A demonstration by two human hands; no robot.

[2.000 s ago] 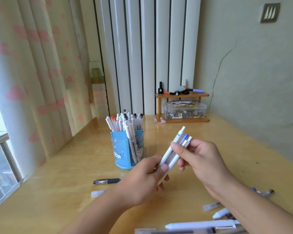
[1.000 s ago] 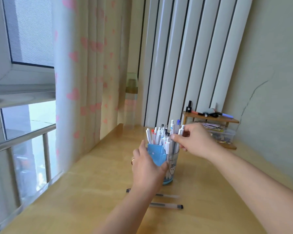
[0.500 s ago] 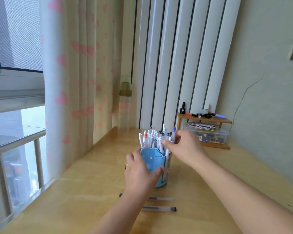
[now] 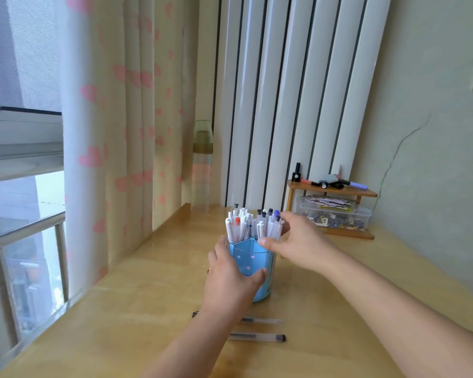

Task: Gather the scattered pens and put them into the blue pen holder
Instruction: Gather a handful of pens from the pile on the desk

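Note:
The blue pen holder (image 4: pixel 250 255) stands upright on the wooden desk, packed with several white pens (image 4: pixel 253 223). My left hand (image 4: pixel 230 279) wraps around the holder's near side and grips it. My right hand (image 4: pixel 298 241) rests at the holder's right rim, fingers spread, with its fingertips touching the pen tops; no pen is clearly in its grasp. Two clear pens lie on the desk in front of the holder: one (image 4: pixel 260 320) partly hidden by my left wrist, the other (image 4: pixel 257 336) nearer to me.
A small wooden shelf (image 4: pixel 331 190) with markers on top and a clear plastic box (image 4: pixel 335 215) under it stands at the back right against the wall. A bottle (image 4: pixel 202 165) stands in the corner behind the curtain. The window and railing run along the desk's left edge.
Two seconds ago both hands held a bundle of pens above the desk. The right hand lowered them into the holder and now has its fingers spread, while the left hand took hold of the holder.

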